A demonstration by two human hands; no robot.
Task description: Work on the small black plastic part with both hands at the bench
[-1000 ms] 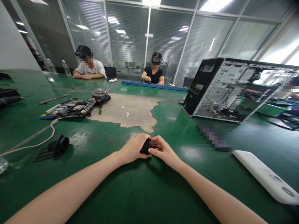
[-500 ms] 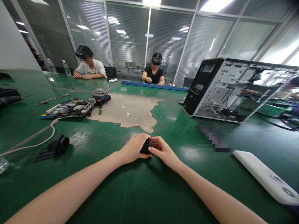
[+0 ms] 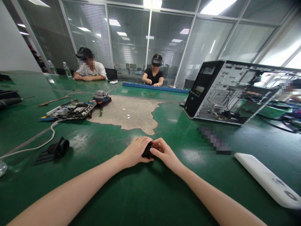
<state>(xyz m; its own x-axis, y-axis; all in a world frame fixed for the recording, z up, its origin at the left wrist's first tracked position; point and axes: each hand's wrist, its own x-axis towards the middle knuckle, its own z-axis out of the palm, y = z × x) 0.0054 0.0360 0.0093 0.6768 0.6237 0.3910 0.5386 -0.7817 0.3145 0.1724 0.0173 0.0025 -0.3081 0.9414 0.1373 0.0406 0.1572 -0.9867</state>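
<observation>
Two bare hands met over the near half of the green tabletop (image 3: 131, 194), sharing one small black plastic part (image 3: 146, 151). From where I stood, the left hand (image 3: 135, 152) had its grip wrapped over the far side of that part, thumb beneath; the right hand (image 3: 165, 153) had its grip clamped on the right end between thumb and fingers.

As far as I could judge, the handling was midway: the part was in both hands and not yet set down. Whether the fingers were turning, pressing or loosening something I could not tell, since they covered most of it.

To the left, a black slatted bracket (image 3: 56, 149) lay loose, apart from the hands. Beyond it, a motherboard (image 3: 70, 111) was out on the tabletop, while an open HP computer case (image 3: 204, 89) stood on the right with its innards exposed. Neither was being touched.
</observation>
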